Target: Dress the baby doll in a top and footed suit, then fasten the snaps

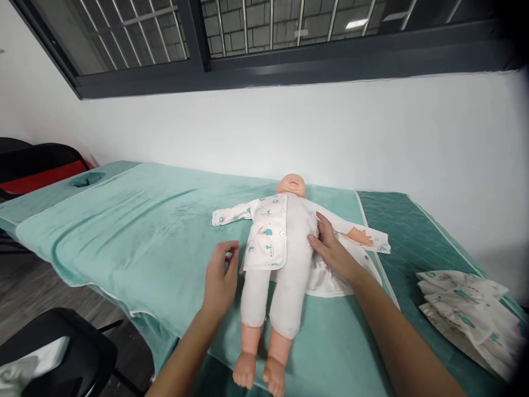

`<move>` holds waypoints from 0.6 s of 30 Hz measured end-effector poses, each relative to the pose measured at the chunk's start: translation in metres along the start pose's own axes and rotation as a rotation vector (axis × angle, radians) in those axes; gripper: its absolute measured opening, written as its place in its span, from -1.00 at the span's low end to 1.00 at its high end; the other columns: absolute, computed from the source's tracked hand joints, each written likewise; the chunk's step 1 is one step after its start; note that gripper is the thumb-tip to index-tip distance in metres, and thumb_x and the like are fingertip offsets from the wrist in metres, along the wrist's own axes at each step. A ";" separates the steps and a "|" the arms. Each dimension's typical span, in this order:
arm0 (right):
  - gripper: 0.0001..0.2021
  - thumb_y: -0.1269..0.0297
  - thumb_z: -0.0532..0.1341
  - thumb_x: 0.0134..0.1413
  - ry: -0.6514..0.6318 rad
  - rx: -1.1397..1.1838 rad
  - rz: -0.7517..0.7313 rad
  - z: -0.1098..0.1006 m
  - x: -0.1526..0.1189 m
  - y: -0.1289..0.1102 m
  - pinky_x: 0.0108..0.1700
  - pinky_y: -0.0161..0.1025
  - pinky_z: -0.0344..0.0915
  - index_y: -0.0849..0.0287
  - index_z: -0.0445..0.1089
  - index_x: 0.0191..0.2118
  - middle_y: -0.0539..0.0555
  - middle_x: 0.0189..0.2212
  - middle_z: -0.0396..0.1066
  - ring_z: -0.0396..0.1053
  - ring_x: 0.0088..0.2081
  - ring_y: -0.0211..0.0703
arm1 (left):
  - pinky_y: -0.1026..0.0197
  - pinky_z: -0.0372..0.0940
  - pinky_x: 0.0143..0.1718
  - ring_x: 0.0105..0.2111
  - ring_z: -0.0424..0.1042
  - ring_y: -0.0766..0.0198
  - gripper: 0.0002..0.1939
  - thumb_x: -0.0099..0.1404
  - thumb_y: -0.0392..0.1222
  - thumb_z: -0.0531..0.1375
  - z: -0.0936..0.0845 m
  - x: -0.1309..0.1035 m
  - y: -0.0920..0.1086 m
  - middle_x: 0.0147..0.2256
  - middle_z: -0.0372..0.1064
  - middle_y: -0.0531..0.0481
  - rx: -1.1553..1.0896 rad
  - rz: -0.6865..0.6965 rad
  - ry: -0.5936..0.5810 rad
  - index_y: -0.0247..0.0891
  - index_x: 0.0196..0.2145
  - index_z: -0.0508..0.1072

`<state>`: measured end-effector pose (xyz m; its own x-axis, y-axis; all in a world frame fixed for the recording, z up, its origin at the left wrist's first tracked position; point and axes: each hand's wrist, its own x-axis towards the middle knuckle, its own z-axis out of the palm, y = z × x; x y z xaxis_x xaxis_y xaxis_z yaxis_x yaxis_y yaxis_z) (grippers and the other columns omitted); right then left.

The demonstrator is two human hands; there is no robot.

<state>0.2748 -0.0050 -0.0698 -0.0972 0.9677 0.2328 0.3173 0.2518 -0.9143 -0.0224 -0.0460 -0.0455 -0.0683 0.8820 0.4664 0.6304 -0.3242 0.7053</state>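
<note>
A baby doll (293,248) with a white cloth body lies face up, feet toward me. A white printed jacket (268,231) covers one side of its chest; the other half lies spread out beneath and beside it, its sleeve stretched to the right. My right hand (330,248) is at the doll's side, thumb and fingers apart around the edge of the body, near the opened jacket half. My left hand (222,275) is left of the jacket hem, fingers curled with thumb and fingertip close together; whether anything is between them is unclear.
A green cover (144,231) lies over the bed. Folded printed clothes (471,314) rest at the right. A black chair (61,353) holding a white item stands lower left, and a black and red object (45,168) is at the far left. A wall and barred window are behind.
</note>
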 end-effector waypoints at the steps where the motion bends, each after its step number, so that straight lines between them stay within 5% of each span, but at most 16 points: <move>1: -0.20 -0.14 0.10 0.24 0.006 0.008 0.011 0.000 0.000 0.000 0.41 0.13 -0.21 -0.09 -0.33 0.43 0.10 0.44 -0.21 -0.20 0.43 -0.03 | 0.06 0.35 -0.02 0.01 0.39 0.12 -0.70 0.38 -0.22 0.03 0.002 0.010 -0.010 0.00 0.38 -0.12 0.086 0.009 -0.026 -0.17 0.04 0.36; 5: -0.20 -0.12 0.11 0.25 0.003 0.027 0.016 0.002 -0.001 -0.001 0.41 0.10 -0.21 -0.06 -0.32 0.43 0.10 0.45 -0.23 -0.21 0.43 -0.05 | -0.17 0.16 0.20 0.28 0.13 -0.13 -0.34 0.28 -0.31 0.05 0.009 0.068 -0.043 0.31 0.07 -0.27 0.517 -0.015 -0.124 -0.22 0.33 0.10; 9: -0.22 -0.12 0.08 0.26 0.011 -0.040 0.030 0.000 -0.002 -0.003 0.39 0.14 -0.09 -0.07 -0.33 0.43 0.10 0.43 -0.14 -0.08 0.40 0.00 | -0.21 0.13 0.20 0.26 0.19 -0.15 -0.37 0.34 -0.32 -0.05 0.008 0.120 -0.065 0.34 0.04 -0.28 0.688 -0.094 -0.295 -0.21 0.36 0.09; 11: -0.25 -0.13 0.07 0.26 0.036 -0.154 0.029 -0.005 -0.003 -0.013 0.33 0.18 0.03 -0.06 -0.24 0.43 0.12 0.38 0.03 0.07 0.35 0.09 | -0.13 0.09 0.23 0.27 0.19 -0.04 -0.38 0.36 -0.35 -0.11 0.007 0.132 -0.076 0.33 0.08 -0.20 0.705 -0.072 -0.289 -0.19 0.35 0.12; 15: -0.51 -0.13 0.11 0.22 0.157 -0.484 0.044 -0.020 -0.010 -0.057 0.22 0.34 0.11 -0.09 0.33 0.19 0.11 0.09 0.44 0.32 0.16 0.34 | -0.01 0.09 0.25 0.25 0.22 0.09 -0.35 0.33 -0.42 -0.13 0.008 0.134 -0.092 0.28 0.20 -0.10 0.664 -0.068 -0.191 -0.19 0.35 0.11; 18: -0.63 -0.08 0.16 0.20 0.053 -0.433 -0.051 -0.028 -0.024 -0.081 0.23 0.27 0.14 -0.16 0.46 0.05 0.02 0.06 0.46 0.31 0.15 0.32 | -0.05 0.12 0.23 0.21 0.26 0.03 -0.34 0.31 -0.43 -0.10 0.011 0.133 -0.095 0.26 0.25 -0.08 0.644 -0.088 -0.149 -0.15 0.34 0.16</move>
<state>0.2778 -0.0480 0.0082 -0.0782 0.9504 0.3012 0.6805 0.2716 -0.6805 -0.0835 0.1059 -0.0562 -0.0628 0.9485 0.3104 0.9664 -0.0199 0.2562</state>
